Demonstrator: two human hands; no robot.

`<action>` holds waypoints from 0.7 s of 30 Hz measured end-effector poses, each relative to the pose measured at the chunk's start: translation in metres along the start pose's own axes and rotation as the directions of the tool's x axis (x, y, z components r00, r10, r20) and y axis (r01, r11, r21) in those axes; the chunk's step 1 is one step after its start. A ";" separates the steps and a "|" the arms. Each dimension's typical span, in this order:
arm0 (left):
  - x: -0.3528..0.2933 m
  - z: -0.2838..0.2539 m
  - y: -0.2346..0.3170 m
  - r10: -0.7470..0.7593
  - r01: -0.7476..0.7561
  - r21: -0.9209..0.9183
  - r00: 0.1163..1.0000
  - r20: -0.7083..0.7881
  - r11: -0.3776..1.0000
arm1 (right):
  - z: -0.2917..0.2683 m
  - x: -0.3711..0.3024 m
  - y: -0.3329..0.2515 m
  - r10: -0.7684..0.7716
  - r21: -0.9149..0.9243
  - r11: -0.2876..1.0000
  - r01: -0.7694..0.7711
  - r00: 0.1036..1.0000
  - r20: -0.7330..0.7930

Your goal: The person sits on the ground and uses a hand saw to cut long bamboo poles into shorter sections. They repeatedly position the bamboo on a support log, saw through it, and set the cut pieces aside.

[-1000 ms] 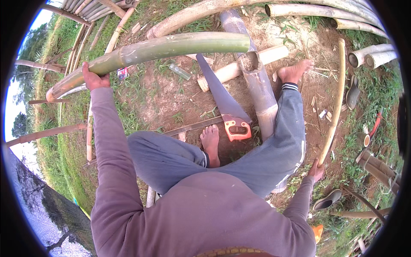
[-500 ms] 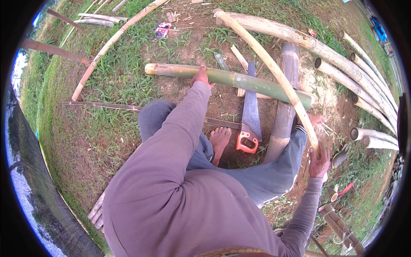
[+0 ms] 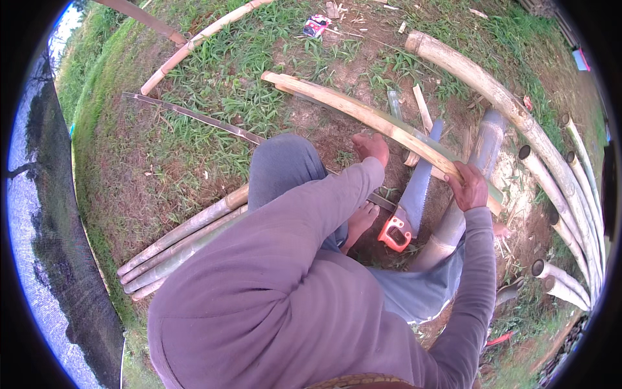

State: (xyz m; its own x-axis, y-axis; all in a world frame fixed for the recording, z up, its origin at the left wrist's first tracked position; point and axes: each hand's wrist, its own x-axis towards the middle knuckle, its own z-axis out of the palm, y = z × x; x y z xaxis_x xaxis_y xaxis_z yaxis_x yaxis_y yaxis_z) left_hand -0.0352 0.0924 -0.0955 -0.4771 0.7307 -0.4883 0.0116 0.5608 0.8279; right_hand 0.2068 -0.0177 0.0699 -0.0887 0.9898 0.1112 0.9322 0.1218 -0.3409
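My right hand (image 3: 470, 187) is closed on the near end of a long pale bamboo strip (image 3: 363, 110). The strip lies along the top of a green bamboo pole (image 3: 496, 196), covering most of it. Beside the strip's near edge is my left hand (image 3: 372, 149); its fingers look curled but are partly hidden, and I see no clear hold on the strip or pole. A handsaw (image 3: 415, 198) with an orange handle lies on the ground, its blade tip passing under the pole. The green pole rests across a thick grey bamboo pole (image 3: 490, 133) by my leg.
Several long bamboo poles (image 3: 551, 178) lie at the right. More poles (image 3: 184, 230) lie at the left by my arm. A thin dark strip (image 3: 194, 118) runs toward my knee. A red-and-white packet (image 3: 316, 26) lies on the grass. My bare foot (image 3: 361, 223) is by the saw.
My right hand has moved inward and up, bringing the pale strip from a steep slant to lie along the green pole. My left hand has come off the pole's upper side. The view has shifted.
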 end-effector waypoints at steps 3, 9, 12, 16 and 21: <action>-0.045 -0.011 -0.004 0.232 -0.253 0.064 0.944 0.235 0.965 | 0.006 -0.004 0.013 0.036 0.000 0.999 -0.036 0.999 -0.008; -0.081 -0.035 0.035 0.663 -0.819 -0.112 0.367 0.653 0.563 | 0.017 -0.010 0.024 0.088 -0.210 0.973 -0.091 0.996 -0.023; -0.074 -0.025 0.063 0.772 -0.999 -0.003 0.029 0.635 0.040 | 0.029 -0.007 0.023 0.193 -0.247 0.947 -0.203 0.979 -0.064; -0.038 0.011 0.063 0.503 -0.995 0.043 -0.007 0.864 -0.089 | 0.042 -0.014 0.032 0.290 -0.211 0.930 -0.301 0.954 -0.083; -0.026 0.028 0.060 0.519 -0.998 -0.032 -0.052 0.853 -0.048 | 0.054 -0.028 0.021 0.210 -0.365 0.869 -0.334 0.916 -0.341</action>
State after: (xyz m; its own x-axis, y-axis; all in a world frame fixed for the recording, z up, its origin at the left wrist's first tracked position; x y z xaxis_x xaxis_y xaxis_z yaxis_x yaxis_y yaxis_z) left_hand 0.0027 0.1181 -0.0412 0.7805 0.5852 0.2201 0.4477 -0.7688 0.4566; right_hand 0.2095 -0.0387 0.0091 0.2337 0.9077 0.3485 0.9677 -0.2520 0.0072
